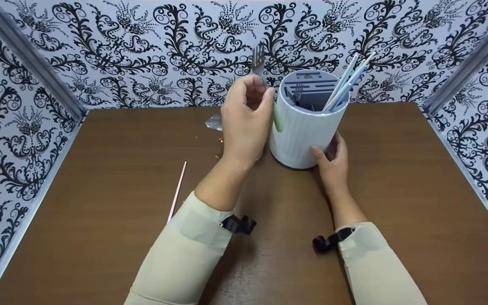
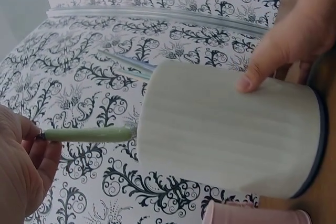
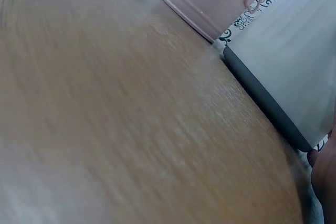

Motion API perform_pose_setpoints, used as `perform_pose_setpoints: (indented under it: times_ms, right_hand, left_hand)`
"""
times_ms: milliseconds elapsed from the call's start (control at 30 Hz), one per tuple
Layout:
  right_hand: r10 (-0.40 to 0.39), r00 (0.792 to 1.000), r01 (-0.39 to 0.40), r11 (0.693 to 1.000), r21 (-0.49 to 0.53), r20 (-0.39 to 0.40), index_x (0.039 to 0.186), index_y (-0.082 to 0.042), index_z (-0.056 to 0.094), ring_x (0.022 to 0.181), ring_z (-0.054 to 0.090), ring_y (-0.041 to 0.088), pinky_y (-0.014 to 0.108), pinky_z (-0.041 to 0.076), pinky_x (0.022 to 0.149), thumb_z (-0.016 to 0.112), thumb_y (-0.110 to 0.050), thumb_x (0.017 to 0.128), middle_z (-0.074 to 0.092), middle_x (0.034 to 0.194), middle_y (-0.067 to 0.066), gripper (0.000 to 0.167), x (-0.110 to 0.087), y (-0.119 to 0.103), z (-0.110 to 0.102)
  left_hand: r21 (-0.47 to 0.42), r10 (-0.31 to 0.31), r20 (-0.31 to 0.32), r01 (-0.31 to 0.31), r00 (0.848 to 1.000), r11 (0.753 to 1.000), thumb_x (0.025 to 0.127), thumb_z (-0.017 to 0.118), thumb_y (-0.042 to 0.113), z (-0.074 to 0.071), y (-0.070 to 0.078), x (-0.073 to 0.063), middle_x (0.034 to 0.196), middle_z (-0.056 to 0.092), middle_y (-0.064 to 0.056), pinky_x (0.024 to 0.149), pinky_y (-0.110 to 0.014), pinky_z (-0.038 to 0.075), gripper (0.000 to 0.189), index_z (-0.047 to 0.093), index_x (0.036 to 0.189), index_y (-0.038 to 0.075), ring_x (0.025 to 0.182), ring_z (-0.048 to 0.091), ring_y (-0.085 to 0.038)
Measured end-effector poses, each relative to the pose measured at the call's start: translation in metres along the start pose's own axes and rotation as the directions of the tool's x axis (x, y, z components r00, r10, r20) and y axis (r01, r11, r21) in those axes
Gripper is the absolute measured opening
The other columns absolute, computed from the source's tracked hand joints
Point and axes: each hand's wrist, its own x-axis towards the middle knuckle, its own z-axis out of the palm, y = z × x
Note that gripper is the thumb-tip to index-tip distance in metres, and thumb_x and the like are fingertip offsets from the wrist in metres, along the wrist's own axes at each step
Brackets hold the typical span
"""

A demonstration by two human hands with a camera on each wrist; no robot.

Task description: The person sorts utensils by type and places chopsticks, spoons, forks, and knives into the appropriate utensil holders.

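Note:
My left hand [image 1: 246,118] pinches a fork [image 1: 278,118] with a green handle, tines up, just left of a white utensil holder [image 1: 303,135]. In the left wrist view the green handle [image 2: 89,134] points toward the holder's rim. Low on its right side, my right hand [image 1: 333,165] grips the holder, with the thumb in front and the fingers partly hidden behind. Inside the grey slotted top stand pale blue and white sticks [image 1: 343,87] and another fork [image 1: 298,92].
A thin pink stick [image 1: 177,190] lies on the brown table [image 1: 112,169]. Near the left hand is a crumpled clear-silver piece [image 1: 214,123] with small crumbs. A pink cup [image 3: 210,3] with a handle stands beside the holder. Patterned walls [image 1: 142,51] enclose the table.

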Motion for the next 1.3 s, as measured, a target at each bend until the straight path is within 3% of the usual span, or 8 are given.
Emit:
perform_pose_setpoints:
  times_ms: [133, 367, 533, 733, 1000, 1167, 1300]
  right_hand:
    - [-0.004, 1.0, 0.004, 1.0, 0.012, -0.004, 0.16, -0.003, 0.034, 0.144, 0.044, 0.029, 0.045, 0.035, 0.122, 0.078, -0.024, 0.089, 0.043, 0.158, 0.017, 0.086, 0.001, 0.001, 0.0]
    - [0.024, 1.0, -0.024, 1.0, -0.008, 0.008, 0.159, 0.004, 0.03, 0.144, 0.042, 0.034, 0.049, 0.032, 0.124, 0.071, -0.016, 0.091, 0.039, 0.159, 0.025, 0.083, -0.012, -0.035, 0.008]
    - [0.029, 1.0, -0.029, 0.999, -0.021, 0.004, 0.16, 0.001, 0.03, 0.147, 0.041, 0.031, 0.048, 0.031, 0.126, 0.073, -0.019, 0.092, 0.038, 0.161, 0.022, 0.083, -0.006, -0.02, 0.004]
    - [0.04, 0.999, -0.04, 0.997, -0.064, -0.003, 0.162, -0.006, 0.031, 0.148, 0.041, 0.027, 0.046, 0.032, 0.126, 0.076, -0.028, 0.091, 0.038, 0.163, 0.015, 0.087, 0.0, -0.001, -0.001]
    - [0.026, 1.0, -0.026, 0.999, -0.028, 0.011, 0.161, -0.004, 0.03, 0.146, 0.042, 0.025, 0.046, 0.032, 0.126, 0.072, -0.021, 0.091, 0.039, 0.161, 0.016, 0.084, 0.0, -0.002, 0.0]
    - [0.05, 0.999, -0.049, 0.998, -0.044, 0.015, 0.161, 0.0, 0.03, 0.149, 0.04, 0.028, 0.046, 0.03, 0.127, 0.072, -0.023, 0.091, 0.037, 0.162, 0.018, 0.084, -0.008, -0.025, 0.004]
    - [0.059, 0.998, -0.059, 0.997, -0.044, 0.016, 0.161, 0.0, 0.03, 0.15, 0.039, 0.03, 0.046, 0.03, 0.128, 0.073, -0.025, 0.091, 0.037, 0.163, 0.019, 0.086, -0.011, -0.031, 0.005]
  left_hand:
    - [-0.028, 0.005, 0.014, -0.005, 1.0, 1.0, 0.093, 0.073, 0.002, 0.006, 0.003, 0.004, 0.097, 0.065, -0.009, 0.08, -0.022, 0.055, 0.014, 0.066, 0.105, -0.002, 0.087, 0.06, -0.013]
    - [-0.063, -0.018, -0.027, 0.016, 0.999, 0.998, 0.095, 0.073, 0.004, 0.017, 0.008, 0.007, 0.098, 0.065, -0.01, 0.078, -0.022, 0.053, 0.013, 0.066, 0.105, -0.001, 0.086, 0.059, -0.012]
    - [-0.117, -0.015, -0.06, 0.008, 0.998, 0.993, 0.095, 0.072, 0.003, 0.027, 0.007, 0.007, 0.098, 0.063, -0.011, 0.077, -0.022, 0.054, 0.013, 0.064, 0.104, -0.003, 0.086, 0.057, -0.011]
    - [-0.147, -0.024, -0.05, 0.016, 0.998, 0.989, 0.095, 0.071, 0.001, 0.038, 0.0, 0.007, 0.098, 0.059, -0.011, 0.078, -0.023, 0.055, 0.013, 0.06, 0.1, -0.004, 0.086, 0.058, -0.011]
    - [-0.08, -0.039, 0.003, 0.039, 0.999, 0.996, 0.096, 0.069, 0.001, 0.047, -0.015, 0.004, 0.098, 0.058, -0.011, 0.09, -0.017, 0.057, 0.011, 0.06, 0.1, -0.002, 0.098, 0.06, -0.018]
    - [-0.052, -0.047, 0.047, 0.049, 0.998, 0.997, 0.095, 0.071, 0.0, 0.052, -0.021, 0.003, 0.099, 0.061, -0.012, 0.09, -0.016, 0.057, 0.012, 0.062, 0.102, -0.001, 0.097, 0.061, -0.017]
    - [0.014, -0.058, 0.08, 0.057, 0.995, 0.998, 0.094, 0.072, 0.001, 0.055, -0.025, 0.003, 0.1, 0.062, -0.011, 0.088, -0.015, 0.056, 0.012, 0.063, 0.102, 0.0, 0.096, 0.061, -0.015]
